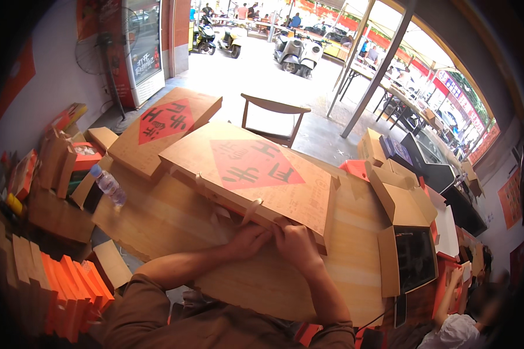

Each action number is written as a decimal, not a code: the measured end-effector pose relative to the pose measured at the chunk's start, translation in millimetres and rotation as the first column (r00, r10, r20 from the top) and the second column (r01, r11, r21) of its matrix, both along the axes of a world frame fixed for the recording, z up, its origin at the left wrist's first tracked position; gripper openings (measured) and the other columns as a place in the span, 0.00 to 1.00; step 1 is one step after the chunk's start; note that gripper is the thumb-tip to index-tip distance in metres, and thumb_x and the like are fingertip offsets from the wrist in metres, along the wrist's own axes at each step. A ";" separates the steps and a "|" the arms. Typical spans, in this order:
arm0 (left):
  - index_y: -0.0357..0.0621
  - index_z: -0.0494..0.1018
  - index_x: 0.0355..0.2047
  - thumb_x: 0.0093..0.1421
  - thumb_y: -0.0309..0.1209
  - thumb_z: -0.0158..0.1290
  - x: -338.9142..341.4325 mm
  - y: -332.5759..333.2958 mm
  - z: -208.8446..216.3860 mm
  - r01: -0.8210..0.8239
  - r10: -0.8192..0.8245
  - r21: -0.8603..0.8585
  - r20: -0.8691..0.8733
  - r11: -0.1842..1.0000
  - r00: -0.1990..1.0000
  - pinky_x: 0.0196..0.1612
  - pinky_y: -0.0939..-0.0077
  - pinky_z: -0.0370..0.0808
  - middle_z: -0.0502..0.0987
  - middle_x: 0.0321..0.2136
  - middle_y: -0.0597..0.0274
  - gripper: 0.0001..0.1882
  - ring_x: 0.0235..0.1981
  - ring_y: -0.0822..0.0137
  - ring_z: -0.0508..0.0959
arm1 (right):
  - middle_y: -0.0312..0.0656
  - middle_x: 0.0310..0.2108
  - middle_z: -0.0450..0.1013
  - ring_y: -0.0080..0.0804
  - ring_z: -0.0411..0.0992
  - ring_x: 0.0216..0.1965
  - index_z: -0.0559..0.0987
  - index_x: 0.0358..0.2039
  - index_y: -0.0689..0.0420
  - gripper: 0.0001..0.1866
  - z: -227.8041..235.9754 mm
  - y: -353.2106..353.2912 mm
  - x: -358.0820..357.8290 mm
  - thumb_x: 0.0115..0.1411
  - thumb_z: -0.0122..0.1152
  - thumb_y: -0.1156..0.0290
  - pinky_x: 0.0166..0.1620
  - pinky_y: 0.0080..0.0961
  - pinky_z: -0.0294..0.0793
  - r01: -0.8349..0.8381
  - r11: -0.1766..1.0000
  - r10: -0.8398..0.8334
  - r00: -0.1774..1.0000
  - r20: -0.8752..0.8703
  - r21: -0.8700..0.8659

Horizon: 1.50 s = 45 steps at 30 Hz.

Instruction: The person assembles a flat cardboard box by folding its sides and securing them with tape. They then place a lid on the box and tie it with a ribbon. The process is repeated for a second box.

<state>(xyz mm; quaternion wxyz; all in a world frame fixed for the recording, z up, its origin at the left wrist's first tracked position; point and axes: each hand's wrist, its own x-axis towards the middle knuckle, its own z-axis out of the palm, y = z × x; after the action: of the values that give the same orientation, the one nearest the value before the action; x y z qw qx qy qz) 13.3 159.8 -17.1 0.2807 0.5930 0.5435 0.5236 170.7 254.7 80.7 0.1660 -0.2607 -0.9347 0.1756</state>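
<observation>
A large flat brown gift box (192, 145) lies tilted on the wooden table in front of me, with a red diamond label and dark brush characters on top. Two pale strap loops (252, 210) stick out from its near side. My left hand (249, 241) is closed just below the nearer loop, against the box's near side; what its fingers hold is hidden. Beside it, my right hand (297, 243) has its fingers curled onto the lower near edge of the box. A second similar box (140, 156) lies behind to the left.
A clear bottle with a blue cap (108, 185) stands at the table's left. An open carton (396, 200) and a dark screen (415, 256) are at the right. Orange and brown flat boxes (70, 285) stack at lower left. A chair (273, 119) stands beyond the table; another person (457, 326) is at lower right.
</observation>
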 end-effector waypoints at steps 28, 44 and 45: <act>0.39 0.83 0.39 0.64 0.30 0.52 -14.4 -8.1 28.6 0.157 -0.174 -0.078 -0.548 0.985 0.818 0.62 0.50 0.69 0.81 0.46 0.46 0.12 0.49 0.48 0.80 | 0.59 0.50 0.79 0.58 0.77 0.54 0.77 0.60 0.57 0.26 -48.4 56.2 33.3 0.62 0.61 0.63 0.60 0.48 0.74 -0.227 0.973 0.229 0.971 0.065 -0.035; 0.37 0.77 0.55 0.76 0.34 0.49 -6.6 1.6 -1.3 -0.023 0.028 -0.091 0.051 0.996 0.998 0.55 0.65 0.75 0.82 0.47 0.48 0.16 0.51 0.60 0.81 | 0.53 0.41 0.83 0.53 0.82 0.45 0.86 0.46 0.54 0.11 -15.7 26.6 16.1 0.66 0.65 0.65 0.50 0.43 0.80 -0.099 0.990 0.109 0.989 -0.102 0.101; 0.36 0.76 0.55 0.76 0.35 0.49 -7.8 1.0 -1.4 -0.008 0.012 -0.117 0.033 0.993 0.999 0.55 0.65 0.75 0.82 0.48 0.48 0.17 0.51 0.59 0.81 | 0.53 0.41 0.83 0.52 0.82 0.44 0.86 0.46 0.54 0.11 -19.1 26.8 16.0 0.66 0.66 0.65 0.50 0.43 0.80 -0.091 0.991 0.101 0.990 -0.100 0.093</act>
<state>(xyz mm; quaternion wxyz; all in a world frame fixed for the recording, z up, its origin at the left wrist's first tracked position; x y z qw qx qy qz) 5.4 160.8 -18.5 0.3216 0.5637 0.5715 0.5022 186.7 281.5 61.6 0.2176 -0.1981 -0.9430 0.1552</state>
